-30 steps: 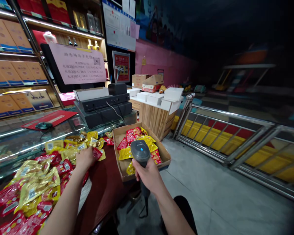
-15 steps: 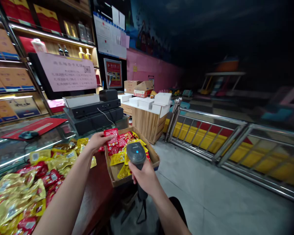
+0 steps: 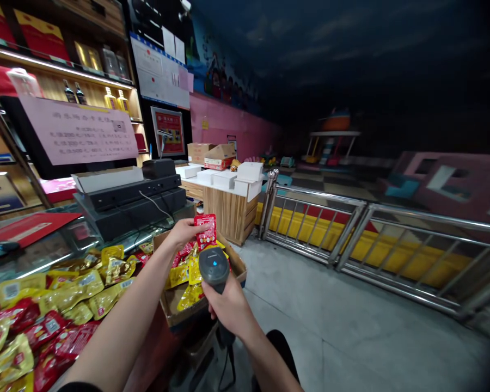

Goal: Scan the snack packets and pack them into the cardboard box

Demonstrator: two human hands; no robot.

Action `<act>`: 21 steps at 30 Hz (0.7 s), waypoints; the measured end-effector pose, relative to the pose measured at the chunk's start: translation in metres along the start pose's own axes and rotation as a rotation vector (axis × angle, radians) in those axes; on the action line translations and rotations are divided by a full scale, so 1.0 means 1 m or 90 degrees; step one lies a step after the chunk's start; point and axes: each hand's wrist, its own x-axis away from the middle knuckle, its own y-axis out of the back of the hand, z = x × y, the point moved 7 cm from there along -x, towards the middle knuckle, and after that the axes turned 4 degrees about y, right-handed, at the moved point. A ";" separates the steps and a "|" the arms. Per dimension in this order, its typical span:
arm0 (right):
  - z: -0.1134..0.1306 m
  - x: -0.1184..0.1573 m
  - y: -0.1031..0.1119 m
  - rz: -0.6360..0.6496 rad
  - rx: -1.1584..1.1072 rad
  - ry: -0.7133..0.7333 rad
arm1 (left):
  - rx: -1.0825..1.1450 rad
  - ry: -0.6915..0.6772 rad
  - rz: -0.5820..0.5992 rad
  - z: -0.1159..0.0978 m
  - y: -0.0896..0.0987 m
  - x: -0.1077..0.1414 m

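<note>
My left hand (image 3: 184, 233) pinches the edge of a red snack packet (image 3: 206, 228), raised over an open cardboard box (image 3: 172, 314). Printed text shows on the packet's face. My right hand (image 3: 228, 305) is wrapped round the handle of a dark barcode scanner (image 3: 214, 268), which has a small blue light on top and a cable hanging below. The scanner's head is just below the red packet and covers part of the box. Inside the box lie yellow packets (image 3: 190, 296) and red ones.
Gold and red packets (image 3: 77, 294) are heaped on the counter at the left. Behind them stand a black device (image 3: 134, 196) and a monitor with a pink sign (image 3: 85, 130). A metal railing (image 3: 310, 218) runs along the right.
The view has turned to the right. My left hand has lifted the red packet higher and moved it right relative to the box, so it stands more upright above the scanner.
</note>
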 end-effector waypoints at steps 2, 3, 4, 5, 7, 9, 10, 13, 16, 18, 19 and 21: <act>0.004 0.001 0.001 -0.002 -0.002 0.009 | -0.005 -0.003 0.010 -0.001 -0.003 0.001; 0.005 0.001 0.001 -0.003 0.000 0.010 | -0.011 -0.004 0.013 -0.001 -0.003 0.001; 0.005 0.001 0.001 -0.002 0.003 0.010 | -0.019 -0.004 0.013 0.000 -0.003 0.001; 0.005 0.001 0.000 -0.002 0.006 0.010 | -0.028 -0.006 0.012 0.000 -0.002 0.001; 0.004 0.000 -0.001 0.000 0.006 0.015 | -0.042 -0.010 0.013 0.000 -0.001 0.001; 0.001 0.000 -0.002 0.000 0.001 0.020 | -0.049 -0.021 0.020 0.000 -0.001 0.001; 0.000 -0.001 -0.002 -0.002 -0.002 0.022 | -0.051 -0.027 0.024 0.000 0.000 0.001; -0.004 -0.002 -0.003 -0.010 -0.009 0.027 | -0.053 -0.034 0.036 0.000 0.000 0.001; -0.004 -0.003 -0.003 -0.011 -0.005 0.029 | -0.042 -0.035 0.043 0.001 -0.001 0.001; -0.003 -0.003 -0.002 -0.012 -0.005 0.030 | -0.031 -0.035 0.047 0.001 -0.002 -0.001; -0.002 -0.003 -0.002 -0.011 -0.007 0.031 | -0.032 -0.031 0.044 0.001 -0.001 -0.001; -0.001 -0.003 -0.002 -0.008 -0.012 0.032 | -0.048 -0.020 0.026 0.002 0.000 -0.004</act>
